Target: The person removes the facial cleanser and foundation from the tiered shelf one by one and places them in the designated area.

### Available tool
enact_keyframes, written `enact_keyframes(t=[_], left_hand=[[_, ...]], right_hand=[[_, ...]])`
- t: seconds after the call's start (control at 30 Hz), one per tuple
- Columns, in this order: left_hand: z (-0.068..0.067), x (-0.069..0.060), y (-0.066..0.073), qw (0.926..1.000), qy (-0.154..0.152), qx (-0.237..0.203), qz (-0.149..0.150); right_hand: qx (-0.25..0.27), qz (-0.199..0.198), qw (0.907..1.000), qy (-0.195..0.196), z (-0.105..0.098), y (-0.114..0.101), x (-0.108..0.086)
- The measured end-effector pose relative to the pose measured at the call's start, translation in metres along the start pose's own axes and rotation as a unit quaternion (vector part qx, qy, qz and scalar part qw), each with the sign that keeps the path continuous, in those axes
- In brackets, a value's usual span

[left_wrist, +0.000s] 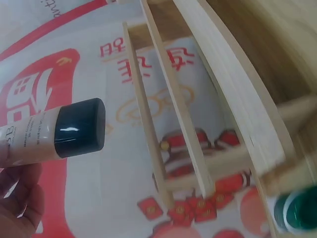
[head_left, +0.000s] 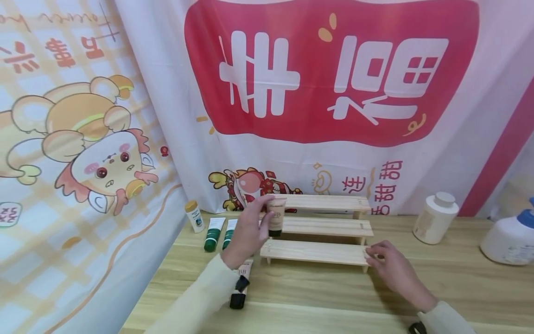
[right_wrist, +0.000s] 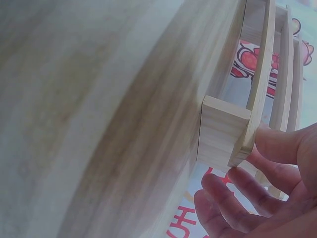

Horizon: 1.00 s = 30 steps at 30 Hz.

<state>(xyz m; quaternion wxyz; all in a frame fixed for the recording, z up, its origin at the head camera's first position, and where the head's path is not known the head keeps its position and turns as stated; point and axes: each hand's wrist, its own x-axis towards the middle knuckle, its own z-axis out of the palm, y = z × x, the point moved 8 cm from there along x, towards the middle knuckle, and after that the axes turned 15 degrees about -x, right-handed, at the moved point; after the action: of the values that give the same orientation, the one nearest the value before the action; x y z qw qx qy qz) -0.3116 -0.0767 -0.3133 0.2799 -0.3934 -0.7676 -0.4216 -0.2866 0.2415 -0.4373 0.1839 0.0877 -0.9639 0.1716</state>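
My left hand (head_left: 250,227) pinches a beige BB cream tube (head_left: 276,217) between thumb and fingers. Its black cap (left_wrist: 81,128) points down in the head view, in front of the left part of a three-step wooden stand (head_left: 314,253). Whether the tube touches a step, I cannot tell. At the stand's other end, my right hand (head_left: 394,269) grips the tip of the lowest step. The right wrist view has the thumb (right_wrist: 277,145) against that board and curled fingers near its end. Bare wood shows on the visible parts of the steps.
Another BB cream tube (head_left: 245,269) lies by my left forearm, partly covered. Two green-capped tubes (head_left: 214,234) and a yellow-capped small bottle (head_left: 194,218) are left of the stand. A white bottle (head_left: 435,220) and a blue-topped bottle (head_left: 509,241) stand right. Printed cloth (head_left: 333,157) hangs behind.
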Motion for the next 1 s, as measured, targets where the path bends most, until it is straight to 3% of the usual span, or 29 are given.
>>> enact_keyframes(t=[0.33,0.47,0.57,0.67,0.8,0.93,1.0], left_hand=[[-0.07,-0.032,-0.012,0.998,0.014,0.05,-0.035],[-0.093,-0.051,-0.027,0.9936,0.002,0.066,-0.091],[-0.108,-0.073,-0.045,0.9836,-0.007,0.081,-0.161],[-0.119,-0.101,-0.068,0.9625,-0.02,0.083,-0.257],[-0.124,-0.139,-0.098,0.9167,-0.062,0.09,-0.384],[-0.12,-0.169,-0.119,0.8777,-0.113,0.096,-0.456],[-0.116,-0.179,-0.129,0.8648,-0.13,0.091,-0.476]], right_hand=[[0.0,0.003,1.0,-0.004,0.002,0.002,-0.002],[0.0,0.002,1.0,-0.001,0.002,0.003,-0.002],[-0.001,0.0,1.0,0.003,0.002,0.003,-0.002],[-0.002,-0.002,1.0,0.008,0.0,0.002,-0.002],[-0.001,-0.004,1.0,0.007,-0.001,0.001,-0.001],[0.001,-0.005,1.0,0.004,0.0,0.001,-0.001],[0.0,-0.005,1.0,0.003,0.0,0.001,-0.001]])
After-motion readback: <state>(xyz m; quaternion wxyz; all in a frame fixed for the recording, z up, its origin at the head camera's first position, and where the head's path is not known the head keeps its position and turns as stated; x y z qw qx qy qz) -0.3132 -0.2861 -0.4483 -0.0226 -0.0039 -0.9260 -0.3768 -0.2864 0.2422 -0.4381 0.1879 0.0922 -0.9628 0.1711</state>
